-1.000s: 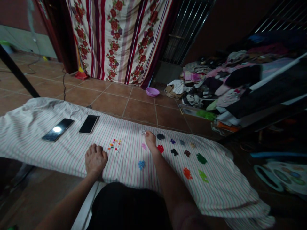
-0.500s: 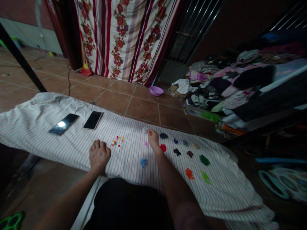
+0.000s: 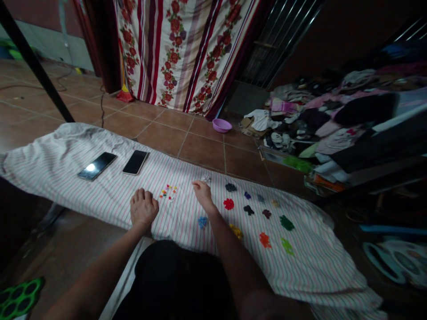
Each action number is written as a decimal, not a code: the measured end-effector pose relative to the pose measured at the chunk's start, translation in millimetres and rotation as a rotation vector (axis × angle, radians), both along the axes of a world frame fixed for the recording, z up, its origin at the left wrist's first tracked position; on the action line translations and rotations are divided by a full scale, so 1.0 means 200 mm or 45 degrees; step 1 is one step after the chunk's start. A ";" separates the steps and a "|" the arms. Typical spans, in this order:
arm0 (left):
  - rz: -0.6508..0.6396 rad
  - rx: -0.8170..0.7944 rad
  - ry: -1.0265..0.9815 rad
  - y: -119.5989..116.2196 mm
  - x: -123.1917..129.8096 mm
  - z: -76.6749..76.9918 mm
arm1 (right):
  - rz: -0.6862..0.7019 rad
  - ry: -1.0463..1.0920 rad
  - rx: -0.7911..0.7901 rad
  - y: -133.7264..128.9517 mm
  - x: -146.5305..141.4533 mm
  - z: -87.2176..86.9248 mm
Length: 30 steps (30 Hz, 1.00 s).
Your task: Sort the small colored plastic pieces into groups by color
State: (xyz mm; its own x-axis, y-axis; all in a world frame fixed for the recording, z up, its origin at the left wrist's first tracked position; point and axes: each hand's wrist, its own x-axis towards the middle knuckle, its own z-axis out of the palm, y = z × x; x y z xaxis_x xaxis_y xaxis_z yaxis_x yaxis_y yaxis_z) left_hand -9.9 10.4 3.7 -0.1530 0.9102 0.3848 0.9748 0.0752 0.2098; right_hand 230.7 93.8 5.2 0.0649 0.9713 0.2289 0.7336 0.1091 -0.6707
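My left hand (image 3: 143, 208) rests palm down on the striped cloth (image 3: 180, 213), just left of a scattered group of small multicoloured pieces (image 3: 168, 192). Over the cloth, my right hand (image 3: 203, 194) has its fingers pinched together and pointing left; anything between the fingertips is too small to make out. White pieces (image 3: 207, 179) lie just beyond it. Nearer me is a light blue pile (image 3: 202, 222). To the right sit separate piles: red (image 3: 228, 204), dark grey (image 3: 231, 187), black (image 3: 248, 210), yellow (image 3: 236, 231), orange (image 3: 265, 240) and green (image 3: 286, 223).
Two phones (image 3: 98, 166) (image 3: 135, 162) lie on the cloth's left part. A purple basin (image 3: 222, 126) stands on the tiled floor before a floral curtain (image 3: 173, 53). Heaped clothes (image 3: 313, 115) fill the right background. A dark pole (image 3: 40, 66) slants at upper left.
My right hand has moved left from the white pieces, toward the multicoloured group. The yellow pile has come into view beside my right forearm. The camera view has shifted slightly.
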 end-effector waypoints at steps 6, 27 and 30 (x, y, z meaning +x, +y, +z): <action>0.015 -0.014 -0.006 0.00 0.00 0.01 | 0.140 0.004 -0.083 -0.08 -0.15 0.01; -0.002 -0.013 -0.043 0.00 -0.01 0.00 | 0.372 -0.090 -0.179 -0.23 -0.33 -0.06; 0.004 0.009 -0.039 0.00 -0.01 -0.01 | 0.319 -0.069 -0.177 -0.24 -0.33 -0.07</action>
State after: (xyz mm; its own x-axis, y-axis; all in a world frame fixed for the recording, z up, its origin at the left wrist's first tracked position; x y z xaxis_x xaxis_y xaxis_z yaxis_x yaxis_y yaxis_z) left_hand -11.3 11.3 1.4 -0.1676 0.9069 0.3867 0.9677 0.0765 0.2401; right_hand 165.2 45.7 -8.9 -0.1895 0.9778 0.0893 0.7305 0.2012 -0.6526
